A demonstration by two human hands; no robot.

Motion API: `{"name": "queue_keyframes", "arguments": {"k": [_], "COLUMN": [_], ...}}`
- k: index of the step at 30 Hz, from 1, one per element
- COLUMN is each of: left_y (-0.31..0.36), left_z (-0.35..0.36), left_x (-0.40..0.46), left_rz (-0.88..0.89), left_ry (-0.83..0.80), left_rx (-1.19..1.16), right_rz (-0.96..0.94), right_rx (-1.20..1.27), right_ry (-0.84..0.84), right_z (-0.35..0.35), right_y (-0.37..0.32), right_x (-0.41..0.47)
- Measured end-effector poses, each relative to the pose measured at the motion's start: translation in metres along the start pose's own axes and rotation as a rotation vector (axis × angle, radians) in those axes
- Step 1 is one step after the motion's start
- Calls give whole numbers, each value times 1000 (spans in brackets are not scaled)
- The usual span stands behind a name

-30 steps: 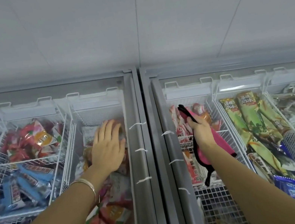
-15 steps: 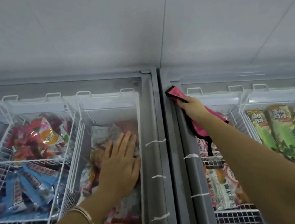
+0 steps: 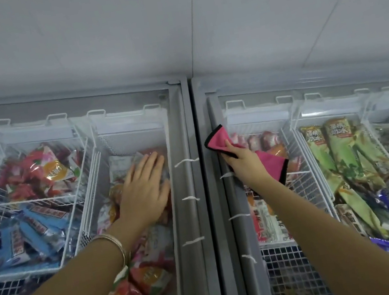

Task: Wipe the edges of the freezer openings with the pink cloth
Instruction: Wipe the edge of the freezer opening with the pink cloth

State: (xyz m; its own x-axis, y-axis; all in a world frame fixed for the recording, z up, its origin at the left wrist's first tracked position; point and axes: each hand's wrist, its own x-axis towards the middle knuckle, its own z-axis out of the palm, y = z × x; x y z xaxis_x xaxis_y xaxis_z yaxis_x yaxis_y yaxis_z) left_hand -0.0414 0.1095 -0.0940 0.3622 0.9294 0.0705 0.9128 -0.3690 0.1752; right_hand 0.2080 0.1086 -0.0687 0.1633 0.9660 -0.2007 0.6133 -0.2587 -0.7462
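Two grey chest freezers stand side by side, meeting at a central seam. My right hand (image 3: 242, 162) grips the pink cloth (image 3: 216, 139) with black trim and presses it against the left inner edge (image 3: 234, 208) of the right freezer's opening, some way down from the back corner. The cloth's loose end hangs under my wrist. My left hand (image 3: 143, 190) lies flat, fingers spread, on the glass lid (image 3: 119, 139) of the left freezer, close to its right frame (image 3: 192, 212).
White wire baskets hold packaged ice creams: red and blue packs on the left, green wrappers (image 3: 339, 147) on the right. White tape strips (image 3: 185, 162) cross the frames beside the seam. A pale wall rises behind the freezers.
My right hand slid the cloth up the right freezer's left edge to its back corner, then came back down a little. My left hand stayed flat on the left lid.
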Motion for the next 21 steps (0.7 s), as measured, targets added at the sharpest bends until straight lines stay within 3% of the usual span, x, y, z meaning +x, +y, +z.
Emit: {"name": "queue_keyframes", "arguments": {"k": [7,13,18,21], "left_y": [3,3,2,2], "left_z": [-4,-2,-1,-3], "left_x": [-2,-2,-1,-1], "left_rz": [-2,-10,-13,-9], "left_ry": [2,-17,-22,-25], "left_rx": [-18,-25,-19,-13], "right_rz": [23,-96,-74,-64], "right_rx": [163,29,-84,-79], "right_ry": [19,-34,-87,127], "right_z": [8,17,23,19], "right_y": [18,32,33,29], "right_x": [-106,-198,-240,-232]}}
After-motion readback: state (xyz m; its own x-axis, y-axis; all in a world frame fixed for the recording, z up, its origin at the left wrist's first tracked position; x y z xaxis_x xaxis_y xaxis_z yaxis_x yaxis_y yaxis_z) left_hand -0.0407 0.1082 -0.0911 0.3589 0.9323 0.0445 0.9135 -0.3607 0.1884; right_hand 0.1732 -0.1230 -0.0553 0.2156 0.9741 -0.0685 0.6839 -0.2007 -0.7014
